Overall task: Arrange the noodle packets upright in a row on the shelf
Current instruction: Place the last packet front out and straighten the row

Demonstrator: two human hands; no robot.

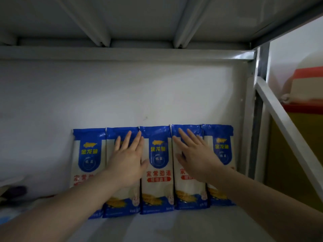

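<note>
Several blue-and-white noodle packets stand upright side by side in a row against the white back wall of the shelf (174,227). The leftmost packet (89,154) and the middle packet (157,172) show their full fronts. My left hand (127,163) lies flat, fingers straight, on the second packet (122,203). My right hand (195,158) lies flat, fingers spread, on the fourth packet (190,194). The rightmost packet (222,147) stands next to the shelf's right post.
The shelf above (122,53) hangs low over the packets. A white metal post (250,119) and a slanted brace (283,123) bound the right side. Red and yellow boxes (304,105) sit beyond them. Dark items (12,193) lie at the left edge.
</note>
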